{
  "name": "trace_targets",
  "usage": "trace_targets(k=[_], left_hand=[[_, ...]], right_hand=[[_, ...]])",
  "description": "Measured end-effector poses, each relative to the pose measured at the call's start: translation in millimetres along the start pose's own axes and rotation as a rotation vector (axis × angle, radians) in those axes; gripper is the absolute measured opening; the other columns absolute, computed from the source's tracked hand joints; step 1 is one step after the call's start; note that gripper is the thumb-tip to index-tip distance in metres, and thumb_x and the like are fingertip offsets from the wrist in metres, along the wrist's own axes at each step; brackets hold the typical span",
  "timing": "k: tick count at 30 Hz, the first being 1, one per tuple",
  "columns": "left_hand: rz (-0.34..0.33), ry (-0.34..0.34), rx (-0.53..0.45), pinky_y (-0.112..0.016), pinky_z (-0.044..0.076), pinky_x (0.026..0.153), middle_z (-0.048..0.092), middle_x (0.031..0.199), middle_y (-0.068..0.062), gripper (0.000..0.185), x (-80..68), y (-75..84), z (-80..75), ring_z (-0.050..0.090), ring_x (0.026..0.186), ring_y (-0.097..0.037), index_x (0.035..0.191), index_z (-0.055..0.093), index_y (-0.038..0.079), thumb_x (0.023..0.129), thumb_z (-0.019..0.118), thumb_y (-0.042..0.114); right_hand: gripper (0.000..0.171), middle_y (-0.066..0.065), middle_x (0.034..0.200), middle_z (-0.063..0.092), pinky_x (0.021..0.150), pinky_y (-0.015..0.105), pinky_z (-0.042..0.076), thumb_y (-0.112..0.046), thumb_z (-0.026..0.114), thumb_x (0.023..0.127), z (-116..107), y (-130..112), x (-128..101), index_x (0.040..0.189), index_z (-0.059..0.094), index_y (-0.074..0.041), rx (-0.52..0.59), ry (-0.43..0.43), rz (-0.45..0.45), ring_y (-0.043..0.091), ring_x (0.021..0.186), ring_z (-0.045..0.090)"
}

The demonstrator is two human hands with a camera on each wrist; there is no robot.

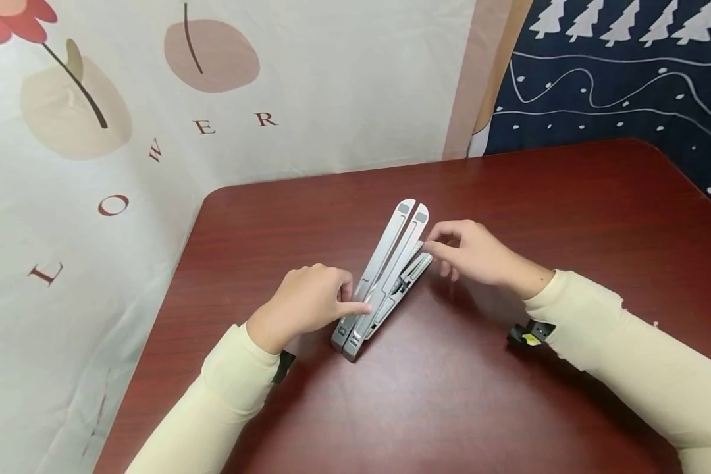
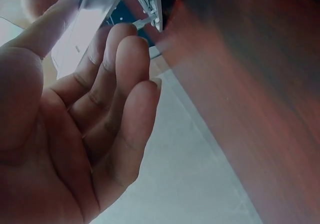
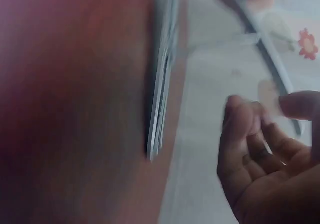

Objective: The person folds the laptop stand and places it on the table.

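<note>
- Silver folding stand (image 1: 397, 263): centre of the head frame, on the red-brown surface (image 1: 450, 408). Partly unfolded, two upper bars tilted up off the base.
- My left hand (image 1: 305, 299): fingers gripping the upper bars toward their lower end, thumb on top.
- My right hand (image 1: 474, 253): fingers loosely curled, holding nothing, just beside the stand's right side. Can't tell if touching.
- Navy tree-print cloth (image 1: 604, 85): upper right.

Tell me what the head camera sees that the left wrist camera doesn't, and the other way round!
Only the head view shows the letters, white trees and pale yellow sleeves. Only the left wrist view shows the palm side of the left hand. Both show that hand, the silver stand and red-brown table.
</note>
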State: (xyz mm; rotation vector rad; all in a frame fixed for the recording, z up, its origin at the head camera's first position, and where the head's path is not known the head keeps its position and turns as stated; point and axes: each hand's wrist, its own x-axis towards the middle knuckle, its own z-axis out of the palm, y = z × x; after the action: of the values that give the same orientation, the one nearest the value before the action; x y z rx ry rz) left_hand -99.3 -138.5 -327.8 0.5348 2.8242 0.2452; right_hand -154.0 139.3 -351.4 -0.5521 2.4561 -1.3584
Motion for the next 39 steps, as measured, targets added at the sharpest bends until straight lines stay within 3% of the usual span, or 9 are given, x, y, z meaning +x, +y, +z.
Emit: trace_targets(k=[5,10,13,16,20,25,33,39], left_hand=[[-0.024,0.018,-0.001,-0.032,0.04,0.056,0.055,0.06,0.007,0.043,-6.4,3.3,1.6,0.052,0.058,-0.015,0.083,0.057,0.023,0.082,0.071,0.064],[-0.059,0.024,-0.008,-0.034,0.043,0.059,0.058,0.065,0.006,0.059,-9.0,11.5,5.8,0.054,0.058,-0.018,0.109,0.053,0.019,0.082,0.067,0.07],[-0.077,0.026,0.033,-0.036,0.046,0.059,0.061,0.068,0.004,0.08,-9.7,17.9,9.8,0.056,0.058,-0.02,0.13,0.048,0.016,0.078,0.067,0.074],[-0.072,0.02,0.096,-0.039,0.048,0.058,0.064,0.07,-0.001,0.098,-11.8,23.4,14.4,0.059,0.06,-0.024,0.14,0.041,0.014,0.072,0.068,0.079],[-0.055,-0.003,0.144,-0.041,0.049,0.058,0.065,0.07,-0.004,0.099,-16.1,26.4,20.5,0.063,0.063,-0.028,0.132,0.044,0.011,0.066,0.073,0.079],[-0.034,0.009,0.148,-0.039,0.047,0.055,0.058,0.063,0.0,0.089,-17.7,24.7,23.6,0.059,0.059,-0.022,0.116,0.047,0.011,0.062,0.08,0.074],[-0.005,-0.02,0.129,-0.04,0.049,0.057,0.056,0.062,0.003,0.083,-14.3,21.6,22.0,0.059,0.06,-0.018,0.107,0.046,0.012,0.063,0.081,0.072],[-0.005,-0.035,0.137,-0.041,0.049,0.056,0.057,0.063,0.003,0.084,-12.4,18.1,20.7,0.059,0.06,-0.019,0.111,0.048,0.011,0.063,0.082,0.071]], right_hand=[[0.012,0.01,0.085,0.068,0.059,0.029,0.053,-0.006,0.064,0.093,-15.9,15.5,11.5,0.104,0.069,-0.004,-0.283,0.039,-0.051,0.019,0.063,0.063],[0.024,0.011,0.103,0.07,0.076,0.036,0.053,-0.003,0.068,0.09,-17.7,24.5,21.7,0.113,0.07,-0.005,-0.41,-0.053,-0.101,0.022,0.083,0.062],[0.037,0.015,0.115,0.066,0.084,0.04,0.051,-0.002,0.071,0.086,-15.4,27.0,26.2,0.122,0.067,-0.003,-0.475,-0.122,-0.161,0.025,0.093,0.059],[0.045,0.02,0.121,0.061,0.086,0.041,0.05,-0.001,0.073,0.082,-13.9,27.4,29.3,0.127,0.065,-0.002,-0.509,-0.167,-0.213,0.027,0.095,0.058],[0.048,0.021,0.125,0.06,0.09,0.044,0.05,0.001,0.074,0.081,-12.6,29.1,31.4,0.128,0.064,-0.002,-0.53,-0.204,-0.24,0.029,0.102,0.058],[0.047,0.019,0.124,0.062,0.095,0.046,0.05,0.001,0.074,0.082,-13.1,31.7,32.9,0.128,0.065,-0.003,-0.553,-0.213,-0.218,0.03,0.109,0.059],[0.046,0.016,0.113,0.062,0.08,0.038,0.048,-0.003,0.074,0.083,-11.4,27.4,34.8,0.128,0.065,-0.005,-0.59,-0.232,-0.205,0.023,0.089,0.056],[0.04,0.012,0.099,0.059,0.069,0.032,0.045,-0.005,0.072,0.085,-5.9,28.3,35.1,0.125,0.069,-0.009,-0.627,-0.228,-0.19,0.019,0.078,0.052]])
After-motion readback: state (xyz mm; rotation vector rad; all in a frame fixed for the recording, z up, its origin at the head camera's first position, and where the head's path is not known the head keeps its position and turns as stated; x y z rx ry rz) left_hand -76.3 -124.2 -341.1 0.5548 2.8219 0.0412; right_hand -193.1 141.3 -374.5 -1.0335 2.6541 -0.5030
